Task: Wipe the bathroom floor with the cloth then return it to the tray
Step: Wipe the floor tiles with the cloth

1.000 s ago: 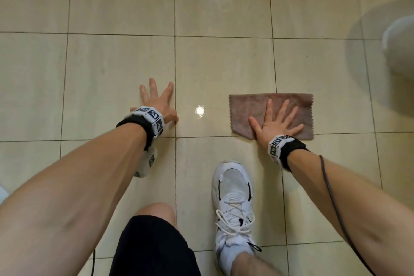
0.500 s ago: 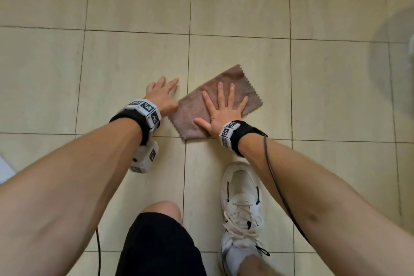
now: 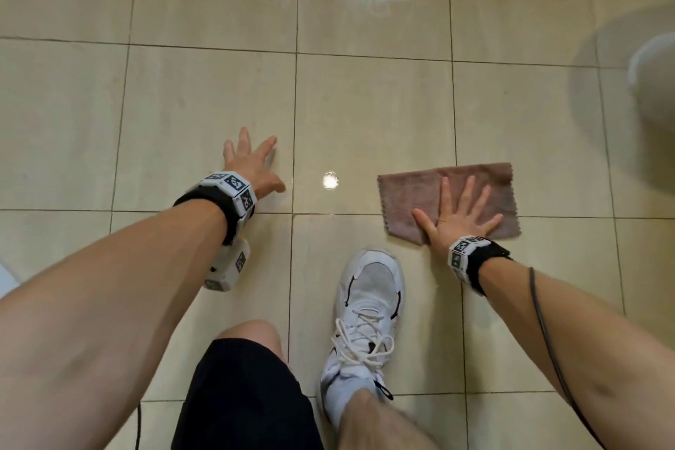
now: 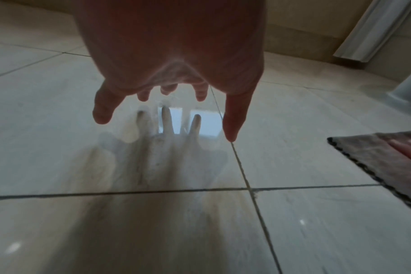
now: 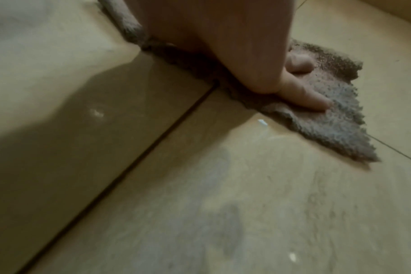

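The right hand lies flat with fingers spread, pressing the brown cloth against the glossy tiled floor, the cloth straddling a grout line just ahead of a white shoe. The left hand is released, fingers splayed, resting on the floor well apart from the cloth.

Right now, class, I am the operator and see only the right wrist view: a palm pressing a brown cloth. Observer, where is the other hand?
Observer: The left hand is spread open low over the bare floor, well apart from the cloth.
Operator: Is a tray in sight?
Observer: No tray shows in any view. The head view does show a blurred white fixture at the far right.
Operator: What lies nearest the cloth?
Observer: A white shoe, just short of its near edge, not touching it.
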`<state>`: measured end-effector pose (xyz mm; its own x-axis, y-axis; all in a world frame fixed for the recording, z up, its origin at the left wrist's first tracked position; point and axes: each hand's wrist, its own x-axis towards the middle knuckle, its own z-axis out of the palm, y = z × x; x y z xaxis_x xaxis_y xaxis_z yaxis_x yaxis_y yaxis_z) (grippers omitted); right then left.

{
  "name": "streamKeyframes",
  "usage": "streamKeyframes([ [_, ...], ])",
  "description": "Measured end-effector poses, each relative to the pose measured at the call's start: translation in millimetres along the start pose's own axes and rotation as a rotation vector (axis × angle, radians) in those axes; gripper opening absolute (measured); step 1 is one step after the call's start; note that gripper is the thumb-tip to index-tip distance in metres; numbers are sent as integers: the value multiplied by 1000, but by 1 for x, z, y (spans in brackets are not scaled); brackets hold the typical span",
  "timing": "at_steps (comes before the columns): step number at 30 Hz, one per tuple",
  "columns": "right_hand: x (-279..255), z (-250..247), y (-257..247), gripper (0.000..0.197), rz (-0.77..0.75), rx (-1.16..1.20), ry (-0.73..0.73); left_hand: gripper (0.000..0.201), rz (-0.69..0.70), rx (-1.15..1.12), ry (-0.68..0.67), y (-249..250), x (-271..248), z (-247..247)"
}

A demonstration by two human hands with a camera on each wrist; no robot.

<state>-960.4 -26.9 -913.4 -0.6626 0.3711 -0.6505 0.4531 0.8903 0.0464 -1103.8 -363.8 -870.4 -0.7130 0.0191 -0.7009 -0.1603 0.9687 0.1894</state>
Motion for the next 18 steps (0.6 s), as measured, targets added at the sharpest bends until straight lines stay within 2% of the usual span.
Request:
streamKeyframes([
  [7,15,-15,-35,92,66,76,50,103,-64,-10,30,1,16,-12],
  [18,90,-84,-146,90,-151,10,82,89,-140,-20,140,0,58,-50],
])
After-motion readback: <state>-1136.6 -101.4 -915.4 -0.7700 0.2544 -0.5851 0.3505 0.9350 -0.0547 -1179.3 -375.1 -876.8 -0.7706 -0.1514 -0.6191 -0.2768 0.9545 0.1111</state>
